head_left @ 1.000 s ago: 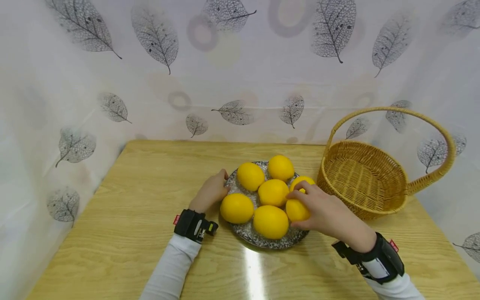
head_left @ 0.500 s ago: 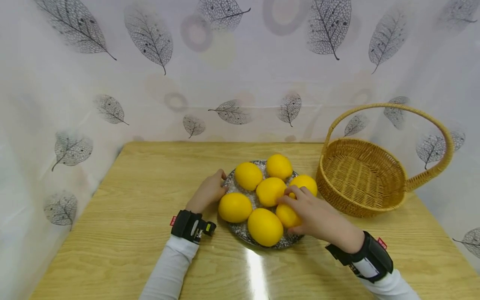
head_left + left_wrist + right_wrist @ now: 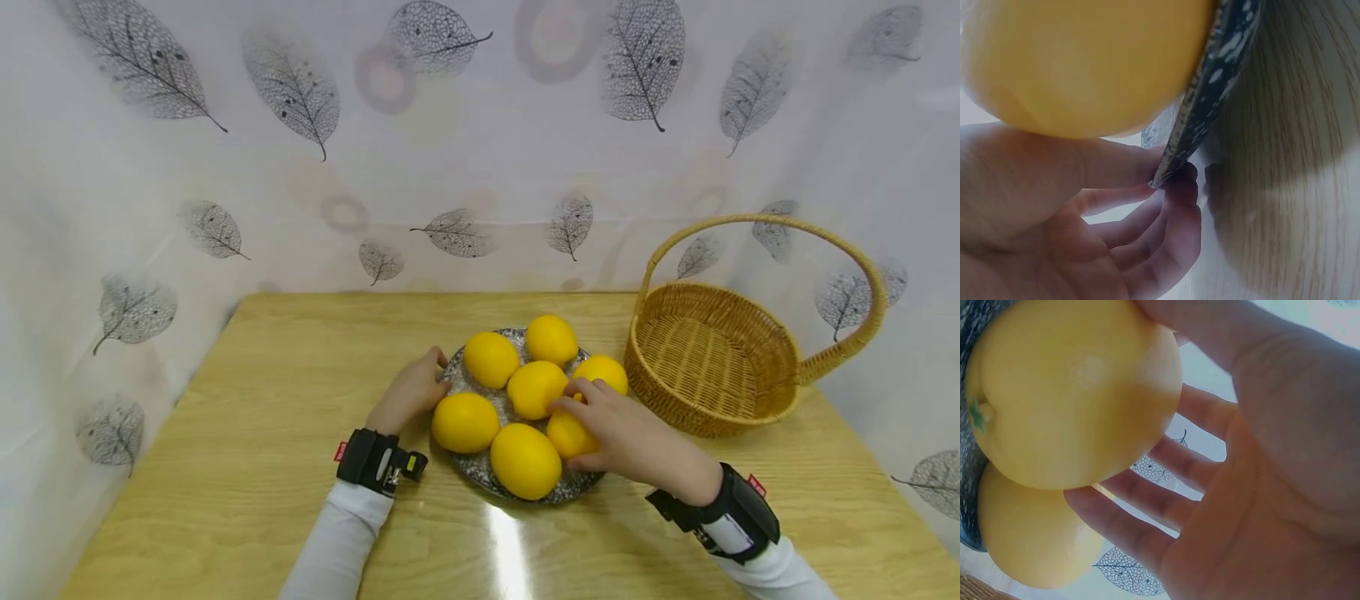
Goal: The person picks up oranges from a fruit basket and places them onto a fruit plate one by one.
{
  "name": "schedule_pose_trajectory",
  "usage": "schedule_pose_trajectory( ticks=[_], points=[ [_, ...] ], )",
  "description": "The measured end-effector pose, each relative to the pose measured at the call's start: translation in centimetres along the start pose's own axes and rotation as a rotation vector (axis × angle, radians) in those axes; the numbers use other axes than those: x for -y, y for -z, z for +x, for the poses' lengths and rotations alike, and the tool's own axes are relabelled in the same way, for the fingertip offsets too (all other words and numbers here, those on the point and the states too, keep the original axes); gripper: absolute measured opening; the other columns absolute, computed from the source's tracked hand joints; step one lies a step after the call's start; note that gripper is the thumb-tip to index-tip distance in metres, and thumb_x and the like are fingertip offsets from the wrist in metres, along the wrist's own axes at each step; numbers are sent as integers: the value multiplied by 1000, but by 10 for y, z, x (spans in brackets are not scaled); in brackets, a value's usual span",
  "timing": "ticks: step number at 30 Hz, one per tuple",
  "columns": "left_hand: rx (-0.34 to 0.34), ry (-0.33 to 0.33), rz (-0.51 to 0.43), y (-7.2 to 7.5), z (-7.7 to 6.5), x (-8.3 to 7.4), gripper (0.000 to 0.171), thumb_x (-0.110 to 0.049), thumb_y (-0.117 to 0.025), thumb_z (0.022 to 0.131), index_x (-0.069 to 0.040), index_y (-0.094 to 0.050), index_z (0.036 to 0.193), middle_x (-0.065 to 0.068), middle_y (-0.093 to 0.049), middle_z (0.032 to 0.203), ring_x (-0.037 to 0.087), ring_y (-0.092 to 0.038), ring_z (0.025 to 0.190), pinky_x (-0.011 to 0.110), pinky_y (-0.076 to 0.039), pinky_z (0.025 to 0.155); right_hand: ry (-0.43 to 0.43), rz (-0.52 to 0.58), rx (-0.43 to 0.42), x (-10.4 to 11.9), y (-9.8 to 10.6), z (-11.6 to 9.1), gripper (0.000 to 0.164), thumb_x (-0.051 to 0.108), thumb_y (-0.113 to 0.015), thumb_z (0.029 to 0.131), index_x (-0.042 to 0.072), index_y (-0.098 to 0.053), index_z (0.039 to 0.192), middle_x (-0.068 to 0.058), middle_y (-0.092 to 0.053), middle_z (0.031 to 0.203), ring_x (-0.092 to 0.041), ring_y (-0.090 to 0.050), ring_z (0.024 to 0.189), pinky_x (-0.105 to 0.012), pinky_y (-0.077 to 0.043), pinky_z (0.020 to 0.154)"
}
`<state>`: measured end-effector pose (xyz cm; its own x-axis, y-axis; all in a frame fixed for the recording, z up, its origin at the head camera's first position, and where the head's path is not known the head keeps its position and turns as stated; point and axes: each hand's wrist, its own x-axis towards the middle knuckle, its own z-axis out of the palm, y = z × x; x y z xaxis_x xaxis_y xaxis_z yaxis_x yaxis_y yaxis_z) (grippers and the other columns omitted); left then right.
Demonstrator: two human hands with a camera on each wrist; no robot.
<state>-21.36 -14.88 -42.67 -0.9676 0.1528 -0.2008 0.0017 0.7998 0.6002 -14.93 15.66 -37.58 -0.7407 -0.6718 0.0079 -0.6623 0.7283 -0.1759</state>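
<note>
Several yellow citrus fruits lie on a speckled dark-grey plate [image 3: 480, 481] in the head view. My left hand [image 3: 406, 393] pinches the plate's left rim, thumb above and fingers beneath, as the left wrist view shows. With curled fingers and thumb, my right hand [image 3: 628, 431] holds the citrus fruit [image 3: 567, 434] at the plate's right front. In the right wrist view that fruit [image 3: 1079, 394] shows a small green stem end and still sits over the plate. Beside it lie the front fruit [image 3: 526, 461] and the right rear fruit [image 3: 602, 372], partly behind my fingers.
A wicker basket [image 3: 783, 408] with a tall arched handle stands right of the plate, close to its rim, with nothing seen inside. The wooden table [image 3: 262, 467] ends at a leaf-printed cloth [image 3: 300, 208] behind and at the sides.
My right hand has shifted a little left with its fruit. The front fruit beside it has turned and moved slightly left. My left hand keeps its place on the rim.
</note>
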Motion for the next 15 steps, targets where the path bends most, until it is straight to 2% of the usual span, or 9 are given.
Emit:
schedule_pose_trajectory(
  ticks=[4, 10, 13, 15],
  points=[
    [2, 0, 0, -1, 1, 1, 30, -15, -62, 101, -3, -52, 126, 20, -68, 115, 26, -62, 91, 40, -51, 81, -4, 7, 1, 2, -1, -2, 62, 34, -88, 78, 17, -63, 133, -5, -59, 124, -19, -58, 101, -34, -52, 76],
    [-2, 20, -13, 5, -2, 3, 32, -19, -59, 102, -3, -53, 130, 18, -68, 112, 27, -61, 90, 39, -51, 81, -2, 0, -5, 4, 0, 1, 60, 34, -87, 80, 17, -63, 132, -5, -61, 125, -20, -59, 105, -38, -54, 81],
    [-59, 19, -3, 12, -6, 1, 35, -23, -52, 106, -1, -53, 134, 19, -68, 118, 29, -64, 98, 42, -52, 86, -11, 3, -7, 5, 3, 3, 53, 34, -83, 84, 17, -65, 130, -4, -62, 123, -20, -59, 107, -38, -54, 83],
    [-136, 17, 18, 18, -9, -2, 38, -25, -46, 109, 0, -52, 137, 21, -68, 121, 32, -65, 102, 44, -54, 87, -38, 27, -13, 5, 8, 6, 44, 34, -79, 89, 17, -66, 128, -4, -63, 123, -20, -61, 105, -37, -54, 83]
  ],
)
